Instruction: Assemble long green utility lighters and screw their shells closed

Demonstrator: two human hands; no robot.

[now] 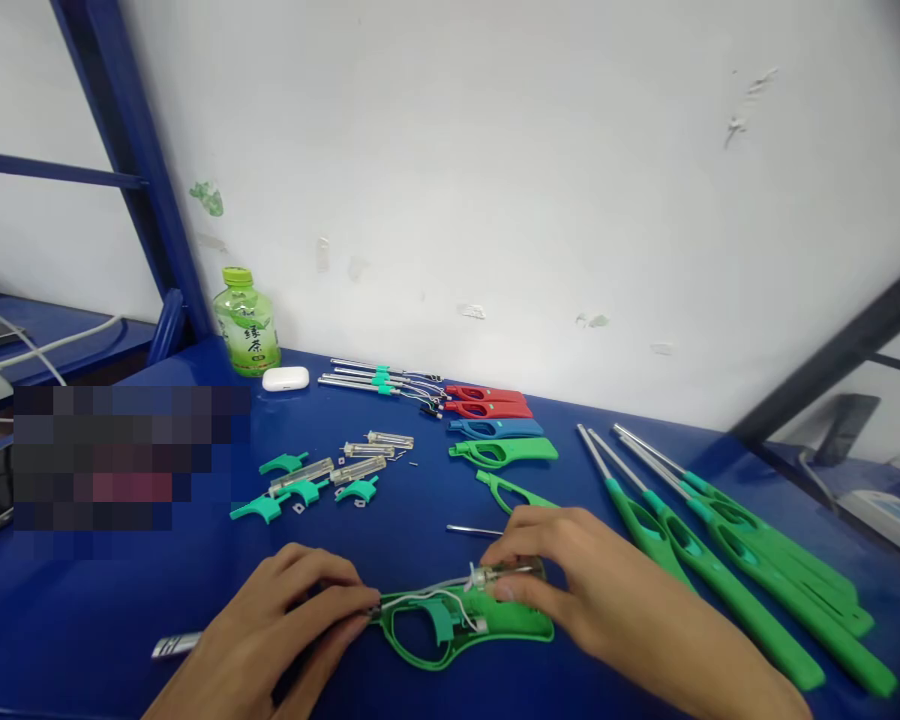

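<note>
A green half-shell of a long-nosed lighter (506,622) lies on the blue table with its inside facing up. A teal trigger (442,620) and white wires sit inside it. My left hand (292,620) pinches the shell's narrow neck, and a metal tube (176,645) sticks out to the left from under that hand. Between the thumb and fingers of my right hand (555,570) is a clear gas tank (514,570), held just over the shell's handle; the fingers partly cover it. Whether the tank touches the shell, I cannot tell.
Several clear tanks (358,469) and teal triggers (259,509) lie at left. Behind are metal tubes with wires (360,380), red shells (487,409) and a blue shell (495,429). Assembled green lighters (750,560) lie right. A green bottle (247,325) and white case (286,379) stand near the wall.
</note>
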